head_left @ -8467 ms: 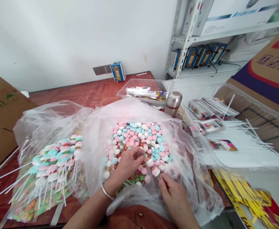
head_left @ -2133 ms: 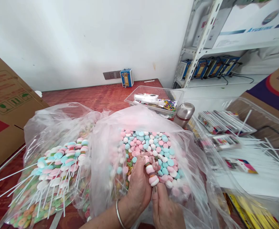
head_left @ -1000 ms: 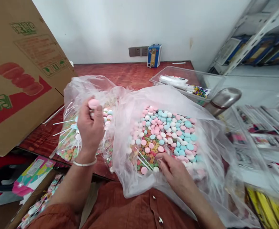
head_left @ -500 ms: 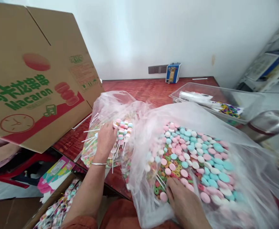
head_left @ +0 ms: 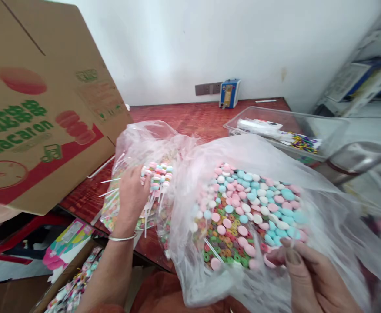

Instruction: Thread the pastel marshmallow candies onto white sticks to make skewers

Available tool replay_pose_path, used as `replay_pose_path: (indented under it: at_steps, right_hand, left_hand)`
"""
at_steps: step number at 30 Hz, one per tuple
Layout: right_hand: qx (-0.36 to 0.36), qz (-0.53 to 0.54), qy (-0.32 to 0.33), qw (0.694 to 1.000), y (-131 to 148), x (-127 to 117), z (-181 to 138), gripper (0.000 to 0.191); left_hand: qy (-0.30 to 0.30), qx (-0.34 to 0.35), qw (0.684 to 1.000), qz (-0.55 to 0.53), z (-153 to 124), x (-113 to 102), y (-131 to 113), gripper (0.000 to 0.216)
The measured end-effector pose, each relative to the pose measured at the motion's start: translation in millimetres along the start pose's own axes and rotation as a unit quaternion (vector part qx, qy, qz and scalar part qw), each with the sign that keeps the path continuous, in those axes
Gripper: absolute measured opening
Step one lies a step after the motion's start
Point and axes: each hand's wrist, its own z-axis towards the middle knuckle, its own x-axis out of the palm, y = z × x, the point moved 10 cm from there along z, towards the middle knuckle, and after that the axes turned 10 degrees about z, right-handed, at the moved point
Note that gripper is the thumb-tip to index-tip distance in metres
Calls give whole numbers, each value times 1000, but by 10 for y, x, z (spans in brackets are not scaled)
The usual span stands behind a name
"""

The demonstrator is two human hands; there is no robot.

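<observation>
My left hand (head_left: 131, 194) reaches into the left plastic bag (head_left: 145, 143), its fingers resting among finished candy skewers (head_left: 158, 174) on white sticks; what its fingers do is hidden behind the hand. My right hand (head_left: 311, 274) is low at the right, thumb and fingers pinched on a pink candy (head_left: 269, 261) at the edge of the big open bag (head_left: 242, 148). That bag holds several loose pink, blue and white round candies (head_left: 259, 195) and small coloured ring candies (head_left: 225, 248). A white stick (head_left: 212, 248) lies among the rings.
A large "Macaron" cardboard box (head_left: 40, 113) leans at the left over the red wooden table (head_left: 184, 117). A clear plastic tray (head_left: 285, 130) and a steel flask (head_left: 353, 158) sit at the right. A carton of packed candy (head_left: 73, 287) stands below the table edge.
My right hand has lifted from the ring candies and shifted right, now pinching a pink candy. My left hand stays in the left bag among the skewers. The view swung slightly left.
</observation>
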Motion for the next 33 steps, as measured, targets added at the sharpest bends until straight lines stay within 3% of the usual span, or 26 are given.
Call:
replay_pose_path:
  at_steps: [1, 2, 4, 6, 9, 11, 13, 18, 23, 30, 33]
  right_hand:
    - [6, 2, -8, 1000, 36, -62, 27, 25]
    - [4, -3, 25, 1000, 66, -25, 50, 28]
    - [-1, -8, 137, 991, 50, 188, 25, 29]
    - [50, 4, 201, 978, -153, 354, -97, 28]
    - [186, 119, 235, 947, -567, 546, -451, 32]
    - [261, 204, 271, 904, -745, 691, -745, 34]
    - [277, 236, 269, 892, -817, 705, -891, 35]
    - [292, 276, 232, 886, -871, 620, -887, 35]
    - [316, 327, 176, 873, -933, 582, -775, 36]
    - [332, 337, 170, 864, -959, 585, -779, 35]
    - [335, 347, 169, 859, -990, 591, -785, 34]
  left_hand:
    - [-29, -4, 999, -27, -11, -136, -81, 32]
    - [-48, -8, 997, -67, -33, -251, -184, 30]
    - [-40, 0, 984, -176, -109, -369, -476, 26]
    - [24, 24, 958, -284, -245, -329, -877, 19]
    - [184, 105, 896, -390, -607, -70, -1604, 15]
    - [257, 165, 869, -390, -877, 107, -1978, 17]
    - [293, 213, 866, -344, -1085, 265, -2193, 20]
    - [310, 275, 870, -268, -1288, 451, -2376, 23]
    - [296, 285, 866, -285, -1249, 479, -2542, 23]
    - [279, 368, 847, -261, -1323, 455, -2835, 15]
    - [297, 300, 844, -329, -1239, 462, -2727, 18]
